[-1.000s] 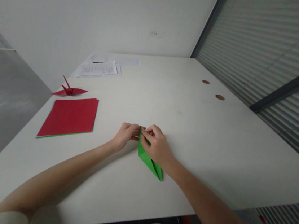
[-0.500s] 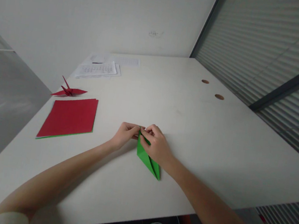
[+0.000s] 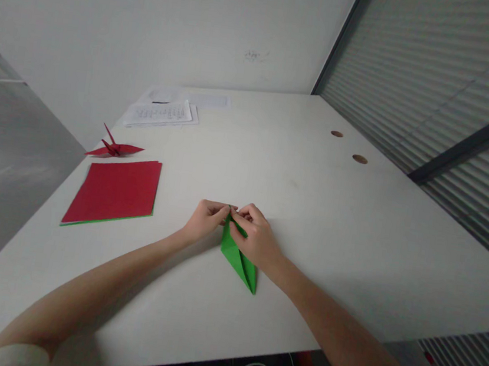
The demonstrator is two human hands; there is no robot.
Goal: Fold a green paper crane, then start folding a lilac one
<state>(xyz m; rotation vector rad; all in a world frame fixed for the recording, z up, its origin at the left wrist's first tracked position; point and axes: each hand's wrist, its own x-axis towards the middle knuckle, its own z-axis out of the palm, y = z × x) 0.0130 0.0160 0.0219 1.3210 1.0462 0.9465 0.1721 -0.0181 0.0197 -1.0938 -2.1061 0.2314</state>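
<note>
Pinching the green paper at its far tip, left hand and right hand seem partway through folding; the crane looks finished, the stack unfolded.

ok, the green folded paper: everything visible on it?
The green folded paper looks plain, creased into a long, pointed shape with layered flaps; a darker gap shows between layers toward the near tip. The left hand and right hand pinch its far end, and the right hand hides part of its right side. It is over the white table; how flat it lies is unclear.
</note>
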